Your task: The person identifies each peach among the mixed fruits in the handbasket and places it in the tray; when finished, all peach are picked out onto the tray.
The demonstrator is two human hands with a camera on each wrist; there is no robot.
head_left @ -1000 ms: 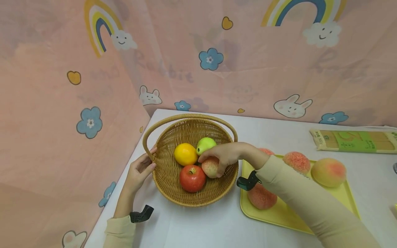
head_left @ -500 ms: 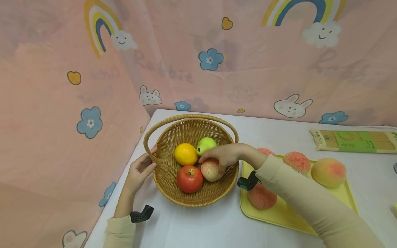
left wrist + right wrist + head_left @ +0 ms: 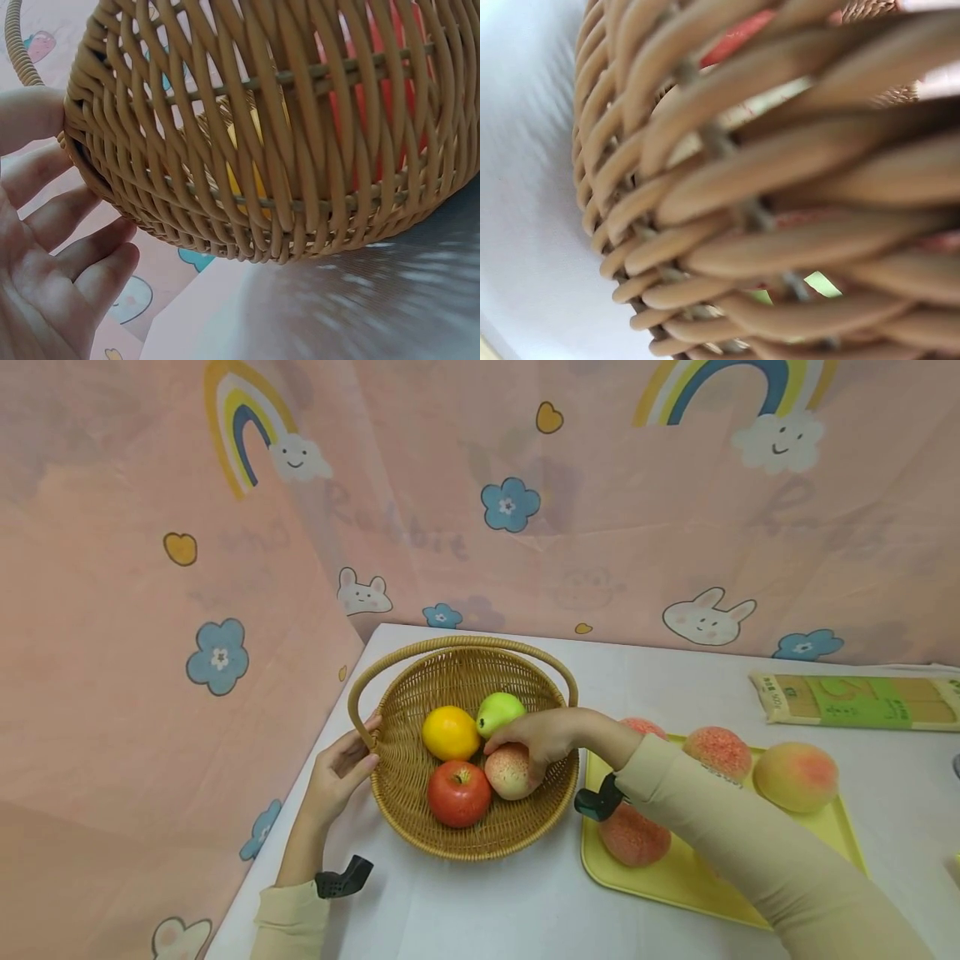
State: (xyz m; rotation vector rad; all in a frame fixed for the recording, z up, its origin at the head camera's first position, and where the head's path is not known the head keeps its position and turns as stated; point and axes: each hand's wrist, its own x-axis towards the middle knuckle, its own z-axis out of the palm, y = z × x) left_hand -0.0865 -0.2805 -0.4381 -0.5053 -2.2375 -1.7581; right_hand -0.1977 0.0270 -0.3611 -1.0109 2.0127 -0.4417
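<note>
A wicker basket with an arched handle stands on the white tablecloth. My left hand holds its left rim by the handle's foot; in the left wrist view the thumb and fingers lie on either side of that rim. Inside the basket, my right hand grips a pale speckled peach from above. Around the peach lie a red apple, a yellow-orange fruit and a green pear. The right wrist view is filled by basket weave, which hides the right hand.
To the right, a yellow tray carries several peaches, among them a yellowish one and a reddish one. My right forearm crosses over it. A flat green-labelled packet lies at the back right. Pink printed cloth hangs behind and left.
The peach has come down slightly toward the front of the basket, and the apple has shifted a little left. Both hands keep their holds, almost still.
</note>
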